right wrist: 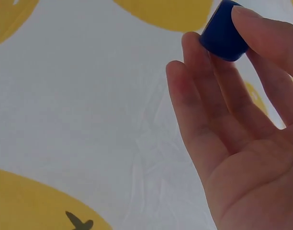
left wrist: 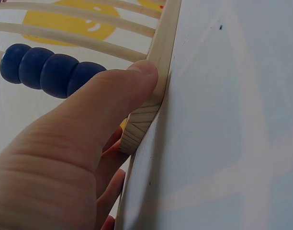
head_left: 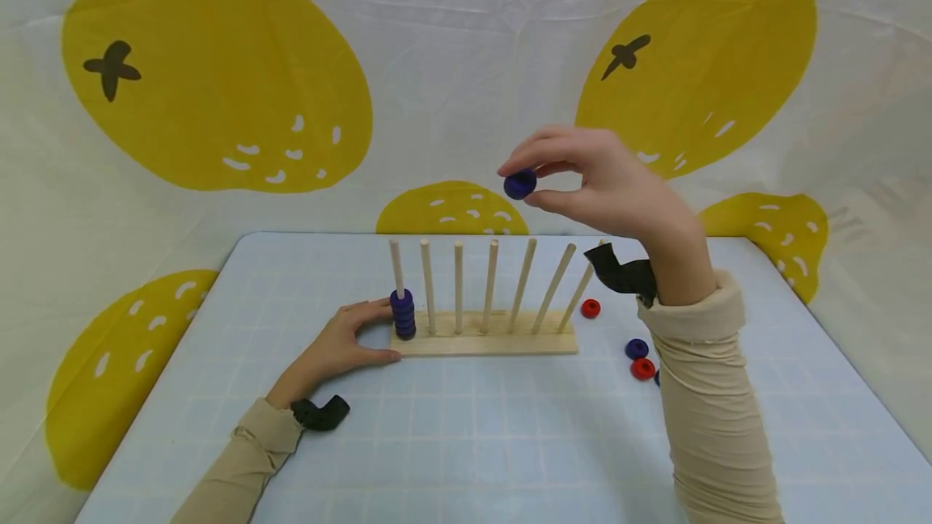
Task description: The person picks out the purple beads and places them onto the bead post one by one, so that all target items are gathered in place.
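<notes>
My right hand (head_left: 600, 176) pinches a blue bead (head_left: 520, 183) between thumb and fingertips, high above the wooden peg rack (head_left: 488, 344). The right wrist view shows the bead (right wrist: 224, 33) held near the thumb tip, the other fingers spread out. At the rack's left end, my left hand (head_left: 349, 338) grips the base, thumb along the front and fingers behind. The leftmost peg (head_left: 396, 265) carries a stack of several blue beads (head_left: 404, 315), their rounded sides showing in the left wrist view (left wrist: 53, 72). The other pegs stand bare.
On the table right of the rack lie a red bead (head_left: 590, 309), a blue bead (head_left: 637, 348) and another red bead (head_left: 642, 369). A further blue bead is mostly hidden behind the right sleeve (head_left: 717, 427). A lemon-print cloth (head_left: 466, 87) hangs behind the table (head_left: 451, 435).
</notes>
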Tool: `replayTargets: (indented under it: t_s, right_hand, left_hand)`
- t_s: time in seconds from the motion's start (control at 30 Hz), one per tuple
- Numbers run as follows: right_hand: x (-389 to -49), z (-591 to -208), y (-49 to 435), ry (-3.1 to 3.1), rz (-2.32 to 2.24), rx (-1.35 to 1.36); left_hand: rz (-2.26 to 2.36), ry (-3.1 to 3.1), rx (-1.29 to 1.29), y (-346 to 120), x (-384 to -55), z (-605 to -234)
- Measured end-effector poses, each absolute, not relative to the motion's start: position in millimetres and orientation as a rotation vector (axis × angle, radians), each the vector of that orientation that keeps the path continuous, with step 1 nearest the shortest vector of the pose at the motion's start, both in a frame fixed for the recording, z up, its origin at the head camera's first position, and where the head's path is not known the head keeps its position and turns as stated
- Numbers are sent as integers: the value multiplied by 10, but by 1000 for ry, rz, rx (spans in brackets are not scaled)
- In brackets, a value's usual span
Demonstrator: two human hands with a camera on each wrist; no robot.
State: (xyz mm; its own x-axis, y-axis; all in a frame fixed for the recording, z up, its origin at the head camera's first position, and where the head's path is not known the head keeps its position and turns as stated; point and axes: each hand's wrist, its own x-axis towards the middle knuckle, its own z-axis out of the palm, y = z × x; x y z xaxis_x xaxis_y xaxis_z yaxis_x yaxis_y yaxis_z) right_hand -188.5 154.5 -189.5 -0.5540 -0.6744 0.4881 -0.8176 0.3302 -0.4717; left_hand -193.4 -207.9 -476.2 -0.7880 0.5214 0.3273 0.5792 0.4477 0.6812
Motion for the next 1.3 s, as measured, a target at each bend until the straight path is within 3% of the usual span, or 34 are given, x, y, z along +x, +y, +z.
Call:
replayTargets:
  t_s: [0.4,0.7,1.07,1.3]
  right_hand:
    - [-1922,-1998,1099,-2242,1219,1486]
    - [-1995,-2282,773,-2101,1313,1544]
    - [-2107,-2659,531,-2038,1494,1439]
    - [-2116,-2714,474,-2068,1353,1446]
  left_hand:
    - [-1273,-2594,-1006,-2088,-1937,-4771]
    - [-1264,-2595,-1011,-2086,-1931,-4761]
    - [-1309,-2577,-1039,-2081,-1943,-4755]
    - [-1267,-2562,-1050,-2088,-1944,-4747]
